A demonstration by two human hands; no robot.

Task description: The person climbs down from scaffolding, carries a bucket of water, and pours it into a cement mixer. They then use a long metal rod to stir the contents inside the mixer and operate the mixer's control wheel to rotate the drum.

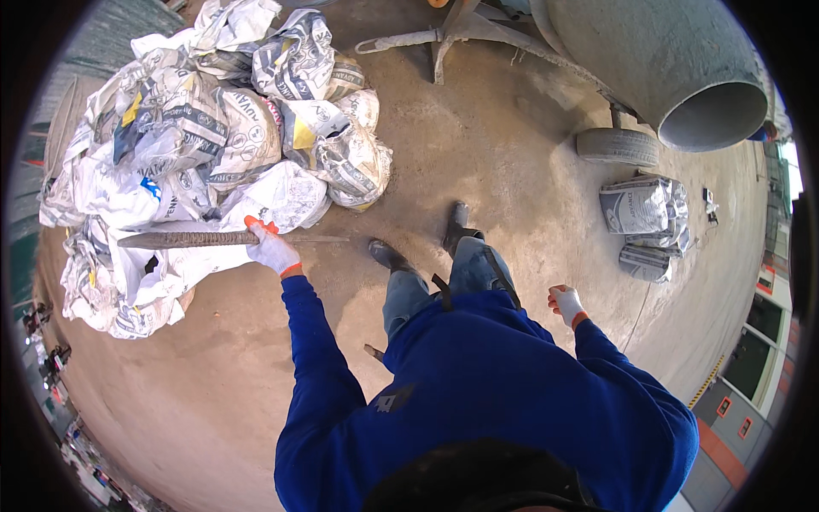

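My left hand, in a white glove with orange fingertips, is wrapped round a long, dirty grey-brown bar. The bar lies nearly level across the view, thick and ribbed to the left of my grip and thin to its right; its exact kind is unclear. Behind and below it, a big heap of crumpled, dirty white sacks fills the left side. My right hand, gloved the same way, hangs out to my right with loosely bent fingers and no visible thing in it.
A grey concrete mixer with a tyre stands at the far right. Nearer me are stacked grey-white bags. A metal stand leg reaches over the concrete floor. My dark boots are beside the heap.
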